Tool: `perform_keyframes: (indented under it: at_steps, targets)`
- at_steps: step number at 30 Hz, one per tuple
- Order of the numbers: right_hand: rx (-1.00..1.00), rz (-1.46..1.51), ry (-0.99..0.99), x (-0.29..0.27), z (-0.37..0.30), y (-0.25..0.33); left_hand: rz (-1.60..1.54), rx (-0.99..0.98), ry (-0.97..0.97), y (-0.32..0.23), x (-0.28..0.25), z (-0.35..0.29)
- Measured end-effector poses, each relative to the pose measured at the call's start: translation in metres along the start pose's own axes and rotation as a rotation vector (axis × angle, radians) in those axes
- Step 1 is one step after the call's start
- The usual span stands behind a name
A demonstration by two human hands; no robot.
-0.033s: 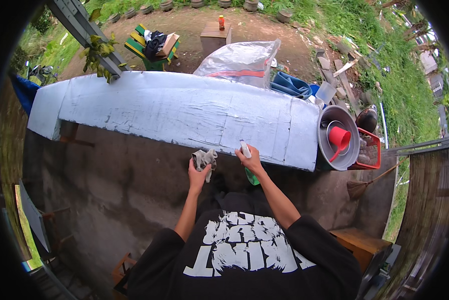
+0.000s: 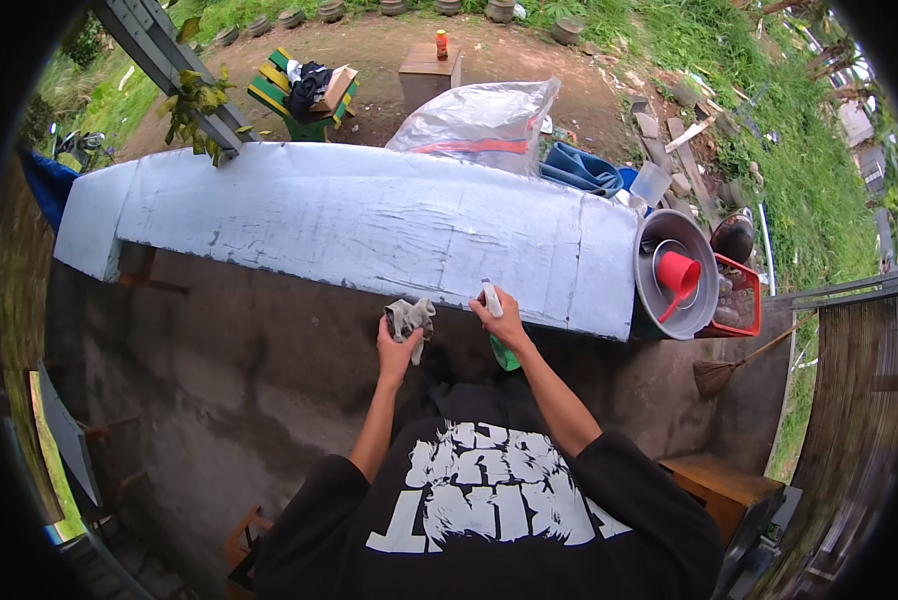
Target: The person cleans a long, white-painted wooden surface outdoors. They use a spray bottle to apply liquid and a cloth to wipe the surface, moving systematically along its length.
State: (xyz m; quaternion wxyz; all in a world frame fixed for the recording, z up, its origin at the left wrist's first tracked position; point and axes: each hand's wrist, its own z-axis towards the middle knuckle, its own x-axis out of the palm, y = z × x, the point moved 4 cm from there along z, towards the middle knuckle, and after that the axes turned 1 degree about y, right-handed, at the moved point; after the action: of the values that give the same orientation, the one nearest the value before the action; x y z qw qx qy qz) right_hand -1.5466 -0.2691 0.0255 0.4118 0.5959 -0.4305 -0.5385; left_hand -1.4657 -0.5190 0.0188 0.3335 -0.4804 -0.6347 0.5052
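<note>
A crumpled grey cloth (image 2: pixel 409 322) is gripped in my left hand (image 2: pixel 396 352), held up just off the near edge of the long silvery-white counter (image 2: pixel 339 215). To its right, my right hand (image 2: pixel 502 318) is closed around the neck of a spray bottle (image 2: pixel 491 297). The bottle's white spray head points up toward the counter, and its green lower part shows beneath my hand. Cloth and bottle are apart from each other. Fingers hide the middle of the bottle.
Past the counter's right end stand a grey basin (image 2: pixel 709 300) holding a red dipper (image 2: pixel 678 275) and a red crate (image 2: pixel 747 318). A clear plastic sheet (image 2: pixel 479 110) and blue folded material (image 2: pixel 579 170) lie behind the counter. A metal post (image 2: pixel 164 65) rises at left; a broom (image 2: pixel 719 375) leans right.
</note>
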Motion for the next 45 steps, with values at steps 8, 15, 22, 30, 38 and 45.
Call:
perform_keyframes:
  at_steps: [8, 15, 22, 30, 38, 45]
  targets:
    - [0.109, -0.029, -0.017, -0.016, -0.017, 0.006, 0.006, 0.011, 0.053, -0.013, 0.004, 0.001]
    - [0.034, -0.026, 0.12, 0.002, -0.013, 0.022, 0.016, 0.048, 0.034, -0.003, -0.007, 0.009]
    - [-0.006, -0.278, 0.189, 0.033, -0.027, 0.015, -0.061, -0.014, 0.006, -0.01, -0.021, -0.006]
    - [0.014, -0.293, 0.135, 0.041, -0.041, 0.01, -0.072, -0.06, -0.053, 0.017, -0.045, -0.021]
    - [0.242, -0.117, -0.133, -0.028, -0.051, -0.003, -0.04, -0.074, 0.006, 0.021, -0.035, -0.015]
    - [0.289, -0.028, -0.476, -0.132, -0.083, -0.014, -0.011, -0.003, 0.15, 0.012, 0.006, 0.002]
